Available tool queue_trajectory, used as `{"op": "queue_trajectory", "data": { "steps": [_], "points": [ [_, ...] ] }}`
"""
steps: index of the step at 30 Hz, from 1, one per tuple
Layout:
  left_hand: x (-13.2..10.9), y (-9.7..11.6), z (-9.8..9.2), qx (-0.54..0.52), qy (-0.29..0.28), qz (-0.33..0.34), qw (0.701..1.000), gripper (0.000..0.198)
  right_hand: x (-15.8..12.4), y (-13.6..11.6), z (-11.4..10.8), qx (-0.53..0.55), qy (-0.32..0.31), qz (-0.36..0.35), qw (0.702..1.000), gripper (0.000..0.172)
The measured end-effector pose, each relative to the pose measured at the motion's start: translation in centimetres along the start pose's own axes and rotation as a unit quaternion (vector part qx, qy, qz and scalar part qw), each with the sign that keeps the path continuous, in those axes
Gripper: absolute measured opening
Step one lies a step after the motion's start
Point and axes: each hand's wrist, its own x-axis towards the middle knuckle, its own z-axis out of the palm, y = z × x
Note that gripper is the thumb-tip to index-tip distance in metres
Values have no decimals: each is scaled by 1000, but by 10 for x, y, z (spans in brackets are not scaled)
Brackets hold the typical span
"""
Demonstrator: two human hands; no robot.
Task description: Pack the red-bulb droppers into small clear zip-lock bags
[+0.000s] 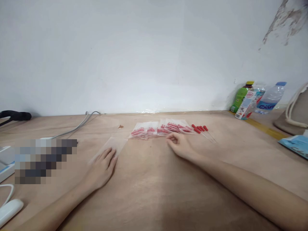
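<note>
My left hand (106, 163) lies with fingers stretched out on clear plastic bags (111, 142), flat on the table. Toward the back of the table, small clear bags (152, 125) with red-bulbed pieces inside lie overlapping in a row. Just in front of that row is my right hand (179, 144), its fingers curled into a pinch. Whether anything is between those fingertips is hidden. Several loose droppers (204, 131) with red bulbs and thin clear stems lie to the right of the row, beyond my right hand.
Bottles (243, 96) and a carton-like pack (249, 104) stand by the wall at the right. Near them are a grey-brown bag (295, 112) and a blue packet (295, 144). A grey cable (77, 127), a blurred-out object (45, 160) and a white device (11, 211) lie left.
</note>
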Motion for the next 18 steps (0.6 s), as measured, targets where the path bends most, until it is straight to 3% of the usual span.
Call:
{"op": "queue_trajectory", "data": {
  "steps": [2, 5, 8, 11, 15, 18],
  "points": [
    [-26, 3, -9, -41, 5, 69, 997, 48, -7, 9, -41, -169, 61, -33, 983, 13],
    [-51, 23, -28, -108, -40, 169, 979, 44, 4, 27, -99, -334, 186, 33, 923, 17],
    [-51, 55, -45, -151, -147, 255, 944, 48, 27, 51, -141, -393, 163, 149, 893, 22],
    [-32, 91, -48, -192, -199, 323, 905, 43, 47, 70, -158, -401, 132, 234, 876, 24],
    [0, 129, -31, -230, -182, 398, 869, 37, 57, 82, -159, -385, 105, 272, 876, 7],
    [13, 144, -16, -253, -150, 414, 862, 36, 58, 86, -158, -368, 99, 265, 886, 10]
  ]
}}
